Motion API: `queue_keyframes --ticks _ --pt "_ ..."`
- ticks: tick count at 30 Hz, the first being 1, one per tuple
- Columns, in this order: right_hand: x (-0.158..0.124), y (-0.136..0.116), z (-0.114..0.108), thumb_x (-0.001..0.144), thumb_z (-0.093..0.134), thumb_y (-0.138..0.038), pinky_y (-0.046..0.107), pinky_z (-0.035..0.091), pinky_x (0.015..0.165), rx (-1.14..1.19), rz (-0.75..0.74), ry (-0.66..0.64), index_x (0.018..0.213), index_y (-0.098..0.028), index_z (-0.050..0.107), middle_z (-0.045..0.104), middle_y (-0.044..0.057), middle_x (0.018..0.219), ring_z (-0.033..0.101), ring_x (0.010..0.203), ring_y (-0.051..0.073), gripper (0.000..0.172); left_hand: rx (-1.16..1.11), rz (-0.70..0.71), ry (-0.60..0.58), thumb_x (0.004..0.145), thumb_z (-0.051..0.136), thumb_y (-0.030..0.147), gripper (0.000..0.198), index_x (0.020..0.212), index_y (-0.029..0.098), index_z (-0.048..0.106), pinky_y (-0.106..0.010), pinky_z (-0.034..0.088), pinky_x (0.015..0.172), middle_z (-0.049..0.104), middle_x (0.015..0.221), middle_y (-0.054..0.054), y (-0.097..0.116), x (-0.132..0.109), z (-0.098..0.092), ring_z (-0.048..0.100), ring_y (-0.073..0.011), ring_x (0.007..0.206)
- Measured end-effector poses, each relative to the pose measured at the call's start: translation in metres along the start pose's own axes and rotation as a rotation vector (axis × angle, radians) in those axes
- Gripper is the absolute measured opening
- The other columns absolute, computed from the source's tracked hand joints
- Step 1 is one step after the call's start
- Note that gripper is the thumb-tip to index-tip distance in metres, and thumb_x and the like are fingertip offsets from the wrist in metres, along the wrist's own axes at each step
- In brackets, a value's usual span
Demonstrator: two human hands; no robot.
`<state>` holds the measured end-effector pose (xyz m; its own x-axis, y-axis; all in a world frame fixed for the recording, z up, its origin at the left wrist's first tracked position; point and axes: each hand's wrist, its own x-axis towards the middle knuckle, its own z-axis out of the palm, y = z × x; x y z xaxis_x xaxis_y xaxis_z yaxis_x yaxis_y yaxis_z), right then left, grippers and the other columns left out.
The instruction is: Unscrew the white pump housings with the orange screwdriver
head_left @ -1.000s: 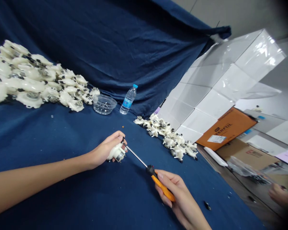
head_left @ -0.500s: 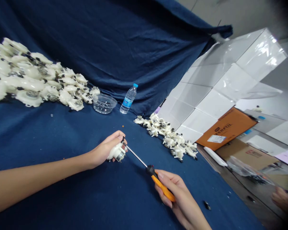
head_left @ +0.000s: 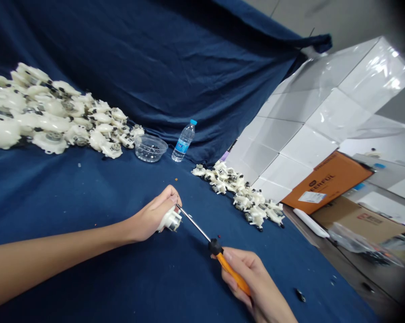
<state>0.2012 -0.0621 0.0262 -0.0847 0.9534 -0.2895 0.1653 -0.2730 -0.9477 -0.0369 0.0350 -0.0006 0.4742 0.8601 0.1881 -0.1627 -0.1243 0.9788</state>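
My left hand (head_left: 158,213) is closed around a cream plastic part with a metal motor (head_left: 171,220), held just above the blue cloth. In my right hand (head_left: 247,278) is a screwdriver with an orange and black handle (head_left: 234,273). Its metal shaft slants up to the left, and the tip meets the part by my left thumb and fingertips. What lies right at the tip is too small to make out.
A heap of cream parts (head_left: 50,114) lies at the left, a clear bowl (head_left: 150,149) with small bits and a water bottle (head_left: 184,141) at the back. More parts (head_left: 242,195) lie before white boxes (head_left: 289,134). A black piece (head_left: 299,294) lies right.
The view has shifted slightly, so things sit a little further right. My left hand has turned a little around the part, and the black piece at its fingertips no longer shows. The far person's hand has left view.
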Motion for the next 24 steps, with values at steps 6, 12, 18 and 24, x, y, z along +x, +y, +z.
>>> queue_keyframes --ticks 6,12,18,24 --pt "-0.007 0.012 0.012 0.077 0.071 -0.041 0.031 0.046 0.059 -0.629 -0.542 0.456 0.085 -0.02 0.077 0.065 0.007 0.065 0.055 0.058 0.018 0.024 -0.04 -0.011 -0.011 0.095 0.034 0.05 0.031 0.092 0.022 0.047 -0.018 0.036 0.039 0.049 0.078 0.001 -0.008 0.005 -0.002 0.048 -0.0098 0.053" --pt "-0.007 0.014 0.007 0.07 0.078 -0.04 0.027 0.043 0.05 -0.286 -0.437 0.393 0.097 -0.021 0.078 0.069 0.01 0.074 0.053 0.052 0.015 0.033 -0.113 -0.009 0.01 0.093 0.036 0.053 0.032 0.092 0.022 0.046 -0.017 0.035 0.035 0.049 0.075 0.002 -0.013 0.009 -0.003 0.048 -0.0093 0.048" --pt "-0.004 0.004 -0.004 0.082 0.066 -0.048 0.014 0.011 0.031 0.199 0.117 -0.091 0.094 -0.014 0.073 0.052 -0.002 0.053 0.017 0.031 -0.002 0.037 -0.086 -0.008 -0.019 0.095 0.035 0.052 0.031 0.093 0.022 0.046 -0.016 0.034 0.037 0.05 0.079 0.002 -0.008 0.005 -0.004 0.052 -0.0088 0.052" --pt "-0.009 0.023 0.004 0.08 0.069 -0.018 0.028 0.053 0.061 -0.692 -0.841 0.355 0.116 -0.02 0.07 0.073 0.011 0.087 0.064 0.068 0.019 0.036 -0.092 -0.001 -0.047 0.095 0.037 0.049 0.03 0.091 0.021 0.046 -0.015 0.034 0.035 0.051 0.075 0.002 -0.007 0.009 -0.009 0.054 -0.009 0.048"
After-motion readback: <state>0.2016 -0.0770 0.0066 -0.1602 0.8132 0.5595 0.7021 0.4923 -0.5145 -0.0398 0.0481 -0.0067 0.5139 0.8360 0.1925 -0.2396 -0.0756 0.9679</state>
